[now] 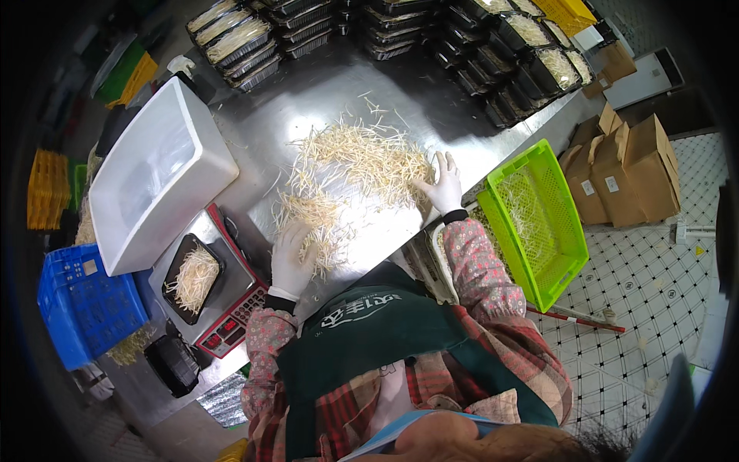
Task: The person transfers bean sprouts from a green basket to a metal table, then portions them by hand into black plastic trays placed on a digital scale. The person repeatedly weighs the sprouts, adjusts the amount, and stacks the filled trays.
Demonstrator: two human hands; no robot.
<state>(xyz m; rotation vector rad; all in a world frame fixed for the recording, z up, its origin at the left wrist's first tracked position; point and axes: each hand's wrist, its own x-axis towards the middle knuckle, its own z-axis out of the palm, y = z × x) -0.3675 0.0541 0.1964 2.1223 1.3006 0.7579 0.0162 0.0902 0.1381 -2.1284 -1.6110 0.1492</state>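
Note:
A loose pile of bean sprouts (369, 156) is spread over the shiny metal table (260, 121) before me. My left hand (293, 260), in a white glove, lies against the near left clump, thumb apart from the fingers and sprouts beside them. At the pile's right edge, my gloved right hand (444, 183) touches the sprouts with its fingers spread. Left of my left hand stands a red-edged digital scale (231, 289). On its plate is a black plastic tray (168, 270) holding a portion of sprouts (195, 278).
A white foam box (219, 156) stands behind the scale; a blue crate (92, 300) and a black tray (172, 365) are at left. Stacked filled trays (248, 52) line the far side, with more stacks (519, 63) at right. A green basket (534, 225) sits beyond the table's right edge, near cardboard boxes (629, 167).

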